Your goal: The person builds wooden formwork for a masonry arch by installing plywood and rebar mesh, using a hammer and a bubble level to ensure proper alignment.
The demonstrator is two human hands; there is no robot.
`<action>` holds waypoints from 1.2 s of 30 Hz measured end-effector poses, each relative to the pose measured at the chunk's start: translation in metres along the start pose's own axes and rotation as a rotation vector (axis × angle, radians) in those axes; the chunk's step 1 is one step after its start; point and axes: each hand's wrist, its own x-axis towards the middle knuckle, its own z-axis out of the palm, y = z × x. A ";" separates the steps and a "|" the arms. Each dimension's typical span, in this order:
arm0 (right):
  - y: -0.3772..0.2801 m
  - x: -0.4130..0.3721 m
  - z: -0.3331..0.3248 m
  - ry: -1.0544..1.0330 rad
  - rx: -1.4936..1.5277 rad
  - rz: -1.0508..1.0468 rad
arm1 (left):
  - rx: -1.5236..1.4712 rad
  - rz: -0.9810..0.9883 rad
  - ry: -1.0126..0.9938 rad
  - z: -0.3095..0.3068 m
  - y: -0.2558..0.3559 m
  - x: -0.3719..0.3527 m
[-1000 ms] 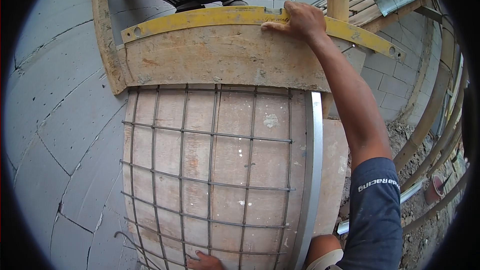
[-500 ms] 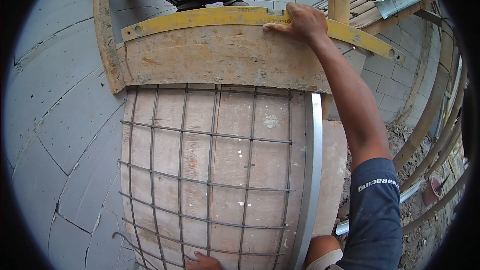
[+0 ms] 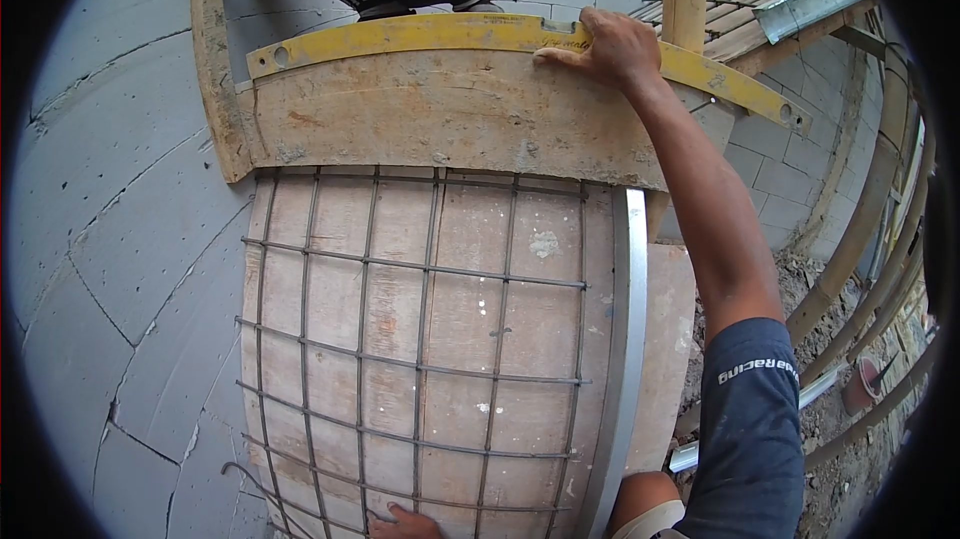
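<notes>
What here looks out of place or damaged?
One bar at the lower left ends in a hook, unlike the straighter rods of the mesh. Pale splotches mark the panel beneath, and the plank alongside the yellow level looks scuffed. The level's bowed look is probably just lens distortion.

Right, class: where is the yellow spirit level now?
In the head view, the yellow spirit level runs across the upper part, along the far edge of the wooden board; the right hand grips it right of centre.
</notes>
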 end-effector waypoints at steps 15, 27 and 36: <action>-0.001 -0.002 0.002 0.065 0.011 -0.001 | 0.351 0.173 0.488 0.075 -0.038 0.004; 0.003 0.010 -0.019 -0.102 0.047 0.021 | -0.430 -0.596 0.209 -0.077 0.058 0.010; 0.018 0.003 -0.094 0.220 0.205 -0.097 | -0.446 -0.585 0.100 -0.123 0.069 0.010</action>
